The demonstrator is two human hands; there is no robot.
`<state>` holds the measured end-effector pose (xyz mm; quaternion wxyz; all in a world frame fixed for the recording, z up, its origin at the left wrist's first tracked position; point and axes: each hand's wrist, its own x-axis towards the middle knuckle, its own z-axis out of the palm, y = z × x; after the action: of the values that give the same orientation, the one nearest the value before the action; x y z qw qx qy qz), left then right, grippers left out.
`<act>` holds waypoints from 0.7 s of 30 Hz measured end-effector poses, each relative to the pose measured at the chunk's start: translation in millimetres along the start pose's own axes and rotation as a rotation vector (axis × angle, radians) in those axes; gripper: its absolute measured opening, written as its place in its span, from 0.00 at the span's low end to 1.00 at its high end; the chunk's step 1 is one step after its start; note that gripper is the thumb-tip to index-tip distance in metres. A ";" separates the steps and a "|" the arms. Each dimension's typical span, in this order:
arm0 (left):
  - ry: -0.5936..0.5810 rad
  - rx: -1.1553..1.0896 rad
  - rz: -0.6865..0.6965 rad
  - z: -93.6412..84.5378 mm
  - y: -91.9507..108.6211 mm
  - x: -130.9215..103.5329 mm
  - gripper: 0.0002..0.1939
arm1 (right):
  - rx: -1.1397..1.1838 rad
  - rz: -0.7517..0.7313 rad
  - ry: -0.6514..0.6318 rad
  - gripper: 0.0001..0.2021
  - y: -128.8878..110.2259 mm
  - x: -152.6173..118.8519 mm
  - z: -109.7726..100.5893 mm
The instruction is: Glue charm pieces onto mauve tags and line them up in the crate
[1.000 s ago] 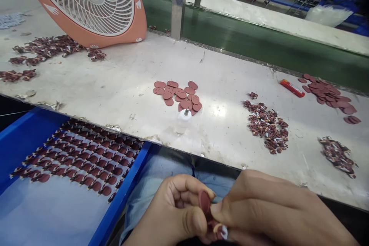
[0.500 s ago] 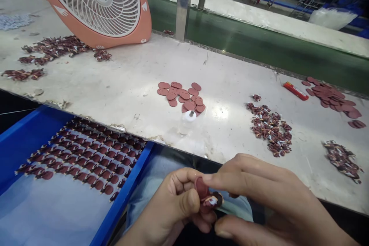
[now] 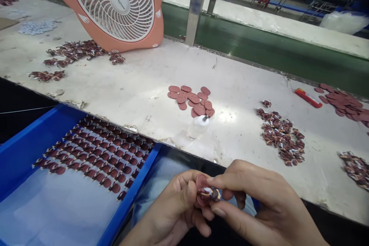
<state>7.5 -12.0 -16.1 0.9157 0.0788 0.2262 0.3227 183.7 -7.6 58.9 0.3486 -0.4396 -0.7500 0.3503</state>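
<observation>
Between the thumb and fingers of my left hand (image 3: 178, 203) is a dark red oval disc (image 3: 201, 180), tilted up. A small dark red and black figure piece (image 3: 211, 193) with white and yellow parts lies against the disc. The thumb and index finger of my right hand (image 3: 256, 200) pinch this piece from the right. On the table just beyond my hands stands a small clear bottle with a white cap (image 3: 199, 126) and a metal tip. Loose red ovals (image 3: 191, 98) lie behind the bottle.
An orange fan (image 3: 121, 4) stands at the back left. A blue tray (image 3: 150, 165) at the lower left holds rows of finished-looking pieces. Small figure pieces (image 3: 284, 134) and more red ovals (image 3: 343, 102) are piled at right, beside a red tube (image 3: 308, 98).
The view has shifted, so the table and tray appear farther right. My right thumb has closed in on the figure piece, which now sits turned against the disc.
</observation>
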 end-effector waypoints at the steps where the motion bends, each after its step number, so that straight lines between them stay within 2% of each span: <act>1: -0.005 -0.002 0.002 -1.5 0.0 0.1 0.12 | -0.001 -0.001 -0.001 0.10 0.2 0.5 1.0; 3: -0.029 0.008 0.002 -4.4 0.7 0.8 0.14 | -0.005 -0.007 0.002 0.09 0.6 1.8 3.3; 6: -0.045 0.059 0.018 -5.5 3.2 1.1 0.26 | -0.058 -0.031 0.027 0.08 1.9 2.6 8.3; 8: 0.066 0.116 0.090 -3.2 5.0 -0.9 0.30 | -0.152 -0.061 0.062 0.09 4.5 0.8 13.9; 12: 0.411 0.238 0.385 6.6 6.9 -9.2 0.19 | -0.369 -0.170 0.187 0.14 14.7 -5.9 33.2; 15: 0.508 0.298 0.498 11.4 9.0 -14.7 0.21 | -0.468 -0.310 0.234 0.16 21.5 -5.0 50.3; 21: 0.633 0.360 0.546 4.0 14.9 -19.9 0.19 | -0.514 -0.427 0.206 0.09 22.8 14.7 74.3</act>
<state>-12.7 -12.9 -1.0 0.6545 0.1910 0.5185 0.5160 126.0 -2.2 5.1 0.3660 -0.3793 -0.8495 0.0230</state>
